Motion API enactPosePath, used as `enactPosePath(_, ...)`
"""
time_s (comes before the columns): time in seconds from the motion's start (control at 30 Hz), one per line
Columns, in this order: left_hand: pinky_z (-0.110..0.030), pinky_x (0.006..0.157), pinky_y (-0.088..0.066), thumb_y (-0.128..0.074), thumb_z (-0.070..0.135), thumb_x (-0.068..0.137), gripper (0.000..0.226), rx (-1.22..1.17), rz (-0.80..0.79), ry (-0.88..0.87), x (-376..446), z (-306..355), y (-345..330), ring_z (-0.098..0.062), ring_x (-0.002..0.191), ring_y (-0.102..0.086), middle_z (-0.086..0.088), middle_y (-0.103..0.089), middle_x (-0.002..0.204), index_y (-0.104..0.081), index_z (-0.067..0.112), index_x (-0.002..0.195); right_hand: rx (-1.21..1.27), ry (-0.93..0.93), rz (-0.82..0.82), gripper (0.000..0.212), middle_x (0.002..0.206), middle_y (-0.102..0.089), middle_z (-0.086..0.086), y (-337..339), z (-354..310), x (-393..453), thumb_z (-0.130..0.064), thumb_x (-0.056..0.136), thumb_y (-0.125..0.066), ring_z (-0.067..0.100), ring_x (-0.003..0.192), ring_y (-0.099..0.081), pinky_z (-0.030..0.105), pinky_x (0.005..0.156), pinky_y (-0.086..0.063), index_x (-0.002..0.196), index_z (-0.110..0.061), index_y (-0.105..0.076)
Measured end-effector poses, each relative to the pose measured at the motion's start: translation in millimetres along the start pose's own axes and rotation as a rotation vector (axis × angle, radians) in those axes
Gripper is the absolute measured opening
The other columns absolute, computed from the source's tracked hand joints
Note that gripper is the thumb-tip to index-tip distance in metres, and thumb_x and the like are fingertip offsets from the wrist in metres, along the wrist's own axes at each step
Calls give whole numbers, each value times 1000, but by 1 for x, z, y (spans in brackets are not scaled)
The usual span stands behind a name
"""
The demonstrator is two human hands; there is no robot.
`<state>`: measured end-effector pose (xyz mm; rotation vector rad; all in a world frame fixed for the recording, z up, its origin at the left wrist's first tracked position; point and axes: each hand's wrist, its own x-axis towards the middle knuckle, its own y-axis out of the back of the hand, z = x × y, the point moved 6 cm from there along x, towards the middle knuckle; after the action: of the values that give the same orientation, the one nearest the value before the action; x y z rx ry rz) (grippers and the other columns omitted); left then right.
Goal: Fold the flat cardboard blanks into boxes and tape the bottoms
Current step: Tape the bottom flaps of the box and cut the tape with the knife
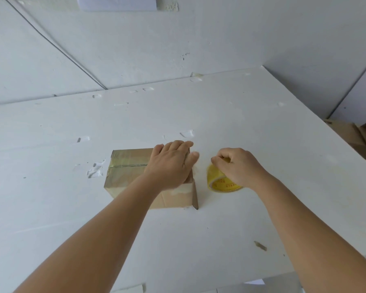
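Two bare forearms reach out over the white surface (220, 115), which is dotted with stuck scraps of clear tape. Nearest, a small brownish scrap (260, 245) lies by the right forearm. Beyond it, the cardboard box (123, 176) sits on the surface with its taped seam facing up, one narrow flap standing loose at its near right corner. The left hand (173, 163) lies flat on the box's right end, fingers straight and pressing down, holding nothing. Just beside the box, apart from it, the right hand (239, 166) has its grip curled over the yellow tape roll (220, 180), fingertips pinching at the roll's top edge; whether a strip runs from roll to box is too blurred to tell. Farther right, past the surface's edge, brown cardboard pieces (359, 134) lie piled. White wall panels rise behind.
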<state>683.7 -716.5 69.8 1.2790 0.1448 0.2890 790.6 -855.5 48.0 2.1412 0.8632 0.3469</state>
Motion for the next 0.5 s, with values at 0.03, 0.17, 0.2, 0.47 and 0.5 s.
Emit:
enactPosePath(0.03,-29,105,-13,-21,53,96,53,-3,31,20,2,0,2,-12,131,-33,8,-43,139,-38,29,140,-1,-2,-6,30,64,-60,3,-1,0,-2,-46,88,-51,19,60,-54,33,59,-44,69,-24,-58)
enactPosePath(0.17,-30,94,-19,-46,51,88,31,-87,23,150,13,-5,2,-14,109,-43,9,-51,110,-53,34,113,-3,-21,-20,31,66,-62,6,-2,2,-4,-47,89,-50,18,59,-53,33,59,-44,71,-23,-59)
enactPosePath(0.2,-31,92,-19,-49,53,85,27,-91,18,180,15,-5,1,-13,103,-42,9,-49,104,-53,35,106,-1,-24,-21,31,64,-60,5,-2,3,-4,-48,89,-50,17,59,-52,32,58,-42,71,-24,-58)
enactPosePath(0.47,-30,84,-17,-49,42,85,11,-96,95,282,26,-6,4,-17,101,-46,11,-48,90,-55,33,87,5,-70,45,33,59,-50,-8,-9,9,-8,-51,91,-46,6,55,-47,23,48,-29,69,-27,-55)
enactPosePath(0.5,-30,84,-17,-50,48,84,14,-122,63,285,26,-9,3,-17,102,-45,11,-48,91,-54,35,87,20,-70,47,34,58,-49,-8,-10,9,-8,-51,91,-46,6,55,-46,24,48,-29,67,-28,-53)
